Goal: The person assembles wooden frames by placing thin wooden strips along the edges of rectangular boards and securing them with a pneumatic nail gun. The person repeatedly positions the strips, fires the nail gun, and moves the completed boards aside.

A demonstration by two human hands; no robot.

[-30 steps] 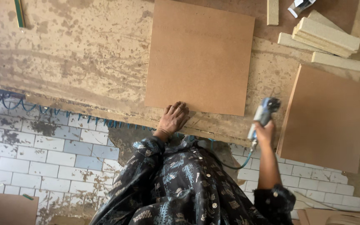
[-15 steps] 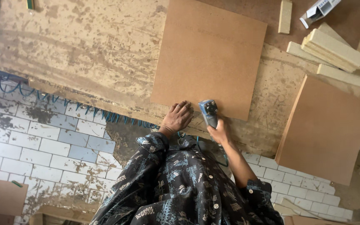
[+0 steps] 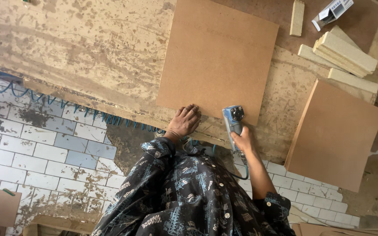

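My right hand [image 3: 243, 140] was closed around the blue staple gun [image 3: 234, 122], whose nose now touched the near edge of the brown board [image 3: 217, 57]; approx. a sec. before it was lifted off to the right. My left hand [image 3: 184, 121] stayed flat, fingers spread, on the same edge of the board on the workbench [image 3: 88, 52].

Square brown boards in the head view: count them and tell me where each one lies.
2. One square board lies flat on the workbench, under the left hand and blue tool. The second board overhangs the bench's right end. Others may be hidden.
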